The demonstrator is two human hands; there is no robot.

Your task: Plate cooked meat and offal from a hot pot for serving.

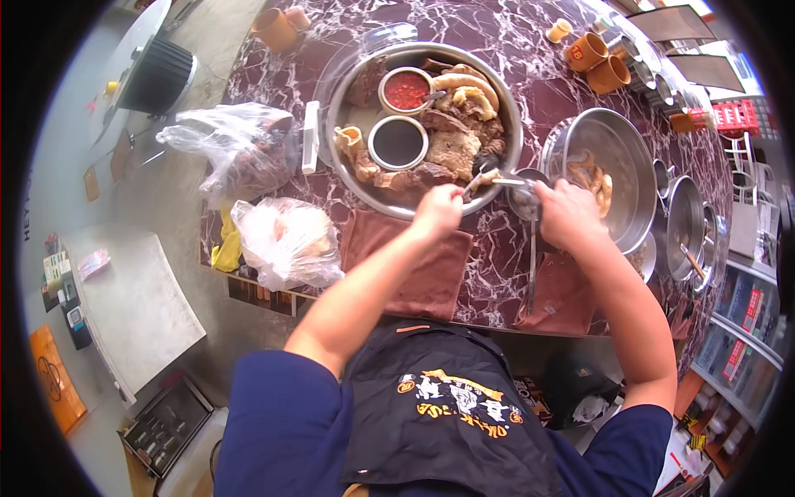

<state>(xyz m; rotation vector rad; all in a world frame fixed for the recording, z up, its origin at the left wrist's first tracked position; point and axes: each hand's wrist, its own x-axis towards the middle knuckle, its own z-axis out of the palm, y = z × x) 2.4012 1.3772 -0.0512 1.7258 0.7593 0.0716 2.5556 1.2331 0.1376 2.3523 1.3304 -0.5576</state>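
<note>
A large round steel tray [428, 211] holds cooked meat pieces [459, 152], a bowl of red chili sauce [407, 91] and a bowl of dark sauce [398, 142]. At its near right rim, my left hand [440, 211] grips a slim metal utensil [476, 176], its tip at a small pale piece of meat [489, 180]. My right hand [570, 214] is closed around a metal-bladed utensil [510, 182] pointing left towards that piece. Its handle is mostly hidden by my fingers. Just left of my right hand, a steel ladle [525, 197] lies with its handle towards me.
To the right stand a deep steel pan [643, 180] with pale meat inside and further steel pans [677, 255]. Plastic bags [282, 239] lie at left. Brown cloths [413, 267] cover the marble-patterned table's [490, 273] near edge. Brown cups [587, 53] stand far right.
</note>
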